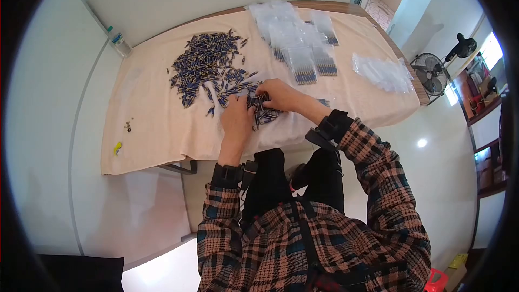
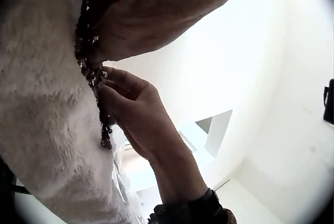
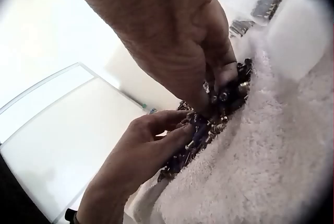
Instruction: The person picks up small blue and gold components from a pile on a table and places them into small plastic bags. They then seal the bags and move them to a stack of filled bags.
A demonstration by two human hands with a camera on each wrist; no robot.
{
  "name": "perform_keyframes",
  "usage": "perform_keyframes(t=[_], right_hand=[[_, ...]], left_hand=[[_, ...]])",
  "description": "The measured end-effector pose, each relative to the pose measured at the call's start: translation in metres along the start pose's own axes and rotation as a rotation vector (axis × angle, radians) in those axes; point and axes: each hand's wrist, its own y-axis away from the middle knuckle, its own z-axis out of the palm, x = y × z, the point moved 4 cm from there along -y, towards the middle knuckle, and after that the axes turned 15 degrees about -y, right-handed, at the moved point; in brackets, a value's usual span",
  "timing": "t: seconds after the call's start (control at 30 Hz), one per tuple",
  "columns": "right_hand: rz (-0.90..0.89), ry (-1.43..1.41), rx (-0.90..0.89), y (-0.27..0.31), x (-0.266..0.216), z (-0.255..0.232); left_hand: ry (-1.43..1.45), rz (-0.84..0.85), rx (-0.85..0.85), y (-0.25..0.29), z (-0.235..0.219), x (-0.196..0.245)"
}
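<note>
A small pile of slim dark blue and gold plug-like pieces [image 1: 265, 118] lies on the cloth at the near edge of the table, between the two hands. My left hand [image 1: 237, 116] is at its left side, thumb and fingers curled around some pieces. From the right, my right hand [image 1: 281, 96] reaches in and pinches several pieces with its fingertips. The wrist views show the fingers of both hands close together among the pieces [image 3: 190, 148], with some fingertips hidden. Just beyond the hands spreads a much larger heap of the same pieces [image 1: 208, 57].
Clear plastic bags [image 1: 300, 48], several filled with rows of the pieces, lie at the back right. More clear bags [image 1: 383, 73] rest near the right edge. A yellow item [image 1: 117, 148] lies at the left, and a bottle [image 1: 120, 43] stands at the back left corner.
</note>
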Motion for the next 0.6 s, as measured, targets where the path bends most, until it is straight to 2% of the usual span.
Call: perform_keyframes(t=[0.1,0.2,0.33,0.47,0.57,0.6], right_hand=[[0.003,-0.015,0.094,0.005,-0.001,0.003],[-0.016,-0.004,0.214,0.007,0.001,0.006],[-0.062,-0.013,0.359,0.010,-0.003,0.015],[-0.055,-0.136,0.410,0.014,-0.009,0.013],[-0.022,-0.278,0.410,0.016,-0.008,0.006],[-0.001,-0.323,0.462,0.017,-0.005,0.001]], left_hand=[[0.001,0.058,-0.035,-0.008,0.002,0.010],[0.037,0.042,-0.117,-0.009,0.002,0.012],[0.112,0.168,0.025,-0.010,0.004,0.008],[0.143,0.180,0.101,-0.010,0.008,0.005],[0.237,0.154,0.056,-0.014,0.007,0.000],[0.289,0.135,0.026,-0.017,0.009,0.000]])
